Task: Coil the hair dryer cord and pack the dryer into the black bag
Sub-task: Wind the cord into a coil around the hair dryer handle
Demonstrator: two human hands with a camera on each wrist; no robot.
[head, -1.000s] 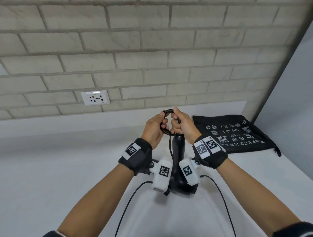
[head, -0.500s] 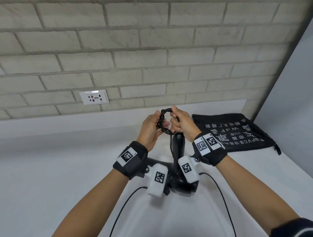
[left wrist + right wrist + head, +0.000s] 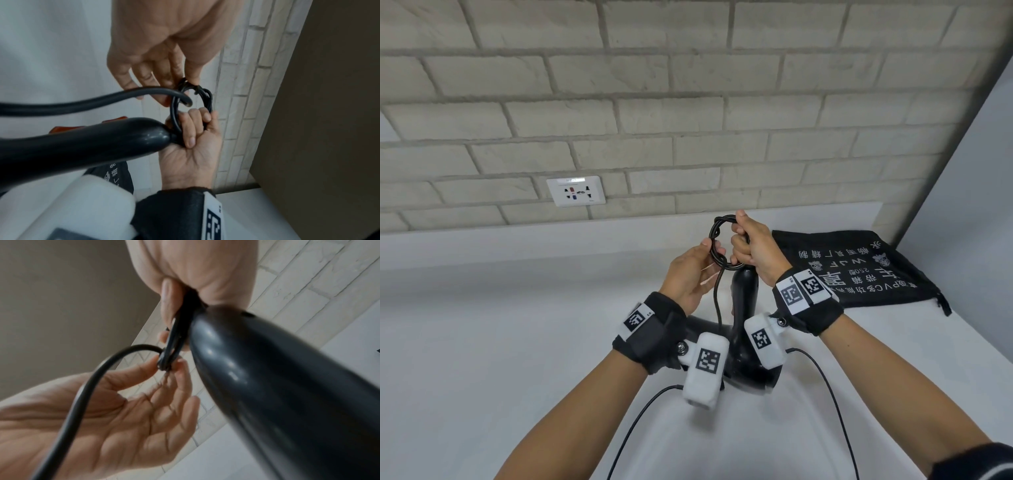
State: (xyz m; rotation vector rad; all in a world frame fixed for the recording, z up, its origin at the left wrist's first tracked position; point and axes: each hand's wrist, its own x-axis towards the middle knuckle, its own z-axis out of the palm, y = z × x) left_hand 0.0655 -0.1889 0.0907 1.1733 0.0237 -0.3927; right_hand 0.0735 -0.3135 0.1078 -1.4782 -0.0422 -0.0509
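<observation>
- Head view: the black bag [image 3: 859,270] is seen lying flat on the white tabletop [image 3: 482,342], just to the right of the right hand [image 3: 756,253]; it is printed with pale characters, and what it holds cannot be told, since its inside is not shown.
- The hair dryer [image 3: 744,329] is seen below and between the two wrists, its handle rising to the right hand.
- The cord [image 3: 719,246] is gathered into a small ring of several turns between the hands; the right hand is closed in a fist on the ring's right side, while the ring's lower left side is pinched by the thumb and fingers of the left hand [image 3: 688,274]. One loose strand hangs down from the ring past the left palm.
- A white wall socket [image 3: 576,191] is set in the brick wall [image 3: 688,102], up and to the left of the hands.
- Left wrist view: the right hand [image 3: 191,146] is curled around the coil at the end of the dryer handle [image 3: 82,149]; the top of the ring is nipped by the fingertips of the left hand [image 3: 156,53], whose other fingers are loosely bent. A corner of the bag [image 3: 115,175] shows below the handle.
- Right wrist view: the coil [image 3: 174,337] is seen edge-on, clamped in the right hand [image 3: 195,272] against the handle [image 3: 277,386]; its lower end is pinched between thumb and forefinger of the left hand [image 3: 113,418], palm turned up.
</observation>
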